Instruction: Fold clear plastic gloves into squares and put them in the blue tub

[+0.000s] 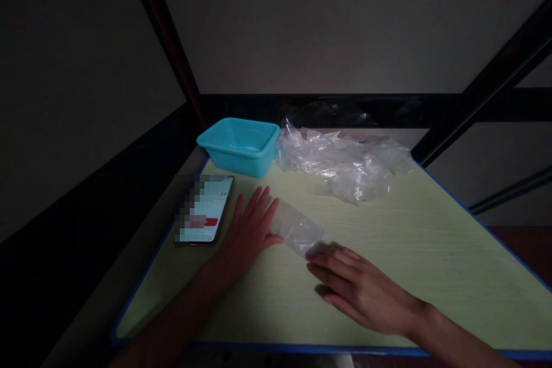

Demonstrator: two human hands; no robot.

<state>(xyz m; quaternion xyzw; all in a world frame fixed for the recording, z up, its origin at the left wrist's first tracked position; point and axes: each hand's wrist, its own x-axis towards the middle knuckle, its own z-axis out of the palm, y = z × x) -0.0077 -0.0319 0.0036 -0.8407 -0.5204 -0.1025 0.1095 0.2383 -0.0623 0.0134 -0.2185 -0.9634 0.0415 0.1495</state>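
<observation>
A small clear plastic bag (pixel 299 229) lies flat on the light wood-grain table (pixel 414 264). My left hand (pixel 250 230) rests palm down at its left end, fingers spread and the thumb on or beside the plastic. At the near right end is my right hand (pixel 357 287), its fingers stretched out with the tips at the bag's corner. Neither hand grips anything that I can see. Behind them lies a crumpled heap of clear plastic bags (pixel 345 164).
A turquoise plastic basin (pixel 241 152) stands at the back left, touching or close to the heap. Left of my left hand lies a phone (pixel 207 210) with its screen lit, partly blurred out. The table has a blue edge (pixel 302 349), with a wall behind it.
</observation>
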